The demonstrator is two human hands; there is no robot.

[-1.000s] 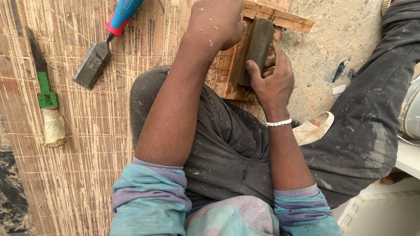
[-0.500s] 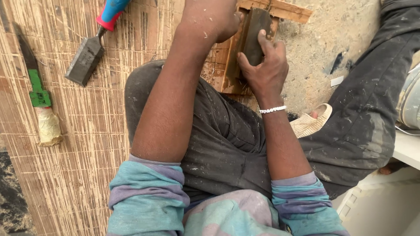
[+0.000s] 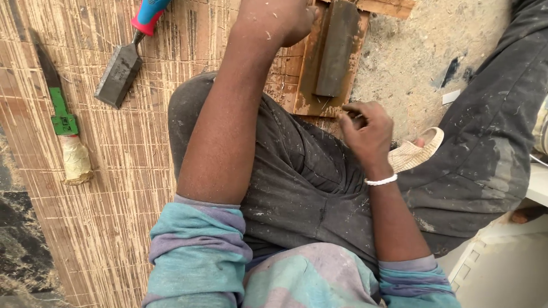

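light: even daylight | shadows: soft | glare: mild, right edge | focus: sharp

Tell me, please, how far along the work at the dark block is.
Set aside: the chisel and the knife lie on the mat. In hand: the fisted left hand sits at the wooden board's top; the right hand is curled below the dark block, off it. What remains cannot be told.
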